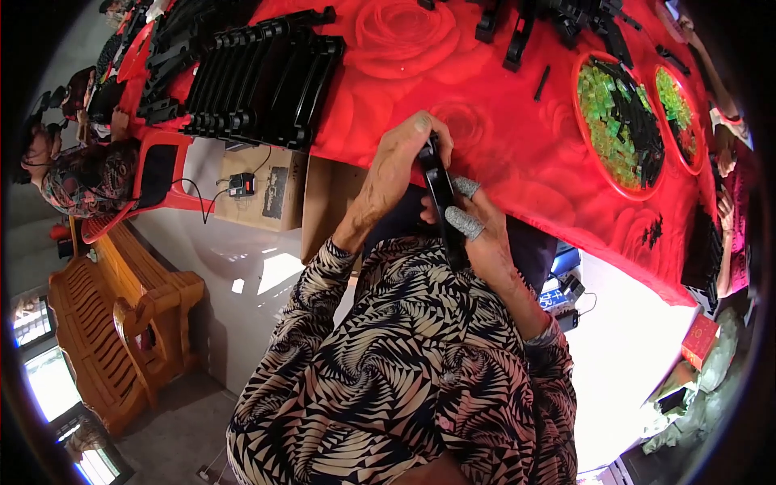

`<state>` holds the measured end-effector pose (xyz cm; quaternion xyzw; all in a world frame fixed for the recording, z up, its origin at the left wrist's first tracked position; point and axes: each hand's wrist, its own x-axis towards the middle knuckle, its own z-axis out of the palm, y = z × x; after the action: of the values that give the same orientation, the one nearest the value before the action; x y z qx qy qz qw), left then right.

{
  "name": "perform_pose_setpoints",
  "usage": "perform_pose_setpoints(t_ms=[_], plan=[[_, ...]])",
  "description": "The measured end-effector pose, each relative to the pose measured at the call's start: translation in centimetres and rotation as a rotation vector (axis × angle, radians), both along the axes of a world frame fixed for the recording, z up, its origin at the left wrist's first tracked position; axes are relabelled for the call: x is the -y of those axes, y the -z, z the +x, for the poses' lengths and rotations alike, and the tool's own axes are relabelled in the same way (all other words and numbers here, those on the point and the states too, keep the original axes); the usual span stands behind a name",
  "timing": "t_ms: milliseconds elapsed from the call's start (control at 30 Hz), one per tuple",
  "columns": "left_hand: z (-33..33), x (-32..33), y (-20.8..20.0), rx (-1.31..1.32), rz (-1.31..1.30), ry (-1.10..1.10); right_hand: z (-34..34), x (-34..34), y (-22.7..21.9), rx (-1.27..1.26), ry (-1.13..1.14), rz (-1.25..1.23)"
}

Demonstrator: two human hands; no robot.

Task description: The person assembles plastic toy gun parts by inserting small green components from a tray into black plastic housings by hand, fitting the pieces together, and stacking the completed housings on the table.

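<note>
A long, glossy black plastic part [438,187] is held between my two hands at the table's near edge, its lower end close to my patterned shirt. My left hand [398,158] grips its upper end, thumb and fingers closed round it. Lower down, my right hand [482,230] is closed on the same part; grey wraps cover two of its fingertips. What the part is for cannot be made out. On the red rose-print tablecloth [404,36], several similar black parts [263,81] lie in a row at the left.
At the right stand a red-rimmed tray [588,153] of green and black small pieces and a second such tray [687,145]. Black parts [566,20] lie at the far side. Below left are a cardboard box [279,174], a red chair [166,174] and a wooden bench [121,315]. Other people sit around.
</note>
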<state>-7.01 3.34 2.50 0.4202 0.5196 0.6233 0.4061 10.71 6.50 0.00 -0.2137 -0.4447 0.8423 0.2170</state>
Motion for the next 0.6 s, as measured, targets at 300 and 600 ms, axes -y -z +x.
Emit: perform_pose_setpoints(t_ms=[300, 600], plan=[[2.4, 1.3, -3.4, -0.235, -0.052, 0.042, 0.4, 0.9, -2.1, 0.233, 0.019, 0.206], [3.3, 1.3, -5.0, -0.354, -0.045, 0.057, 0.9, 1.3, -2.3, 0.111, 0.033, 0.13]])
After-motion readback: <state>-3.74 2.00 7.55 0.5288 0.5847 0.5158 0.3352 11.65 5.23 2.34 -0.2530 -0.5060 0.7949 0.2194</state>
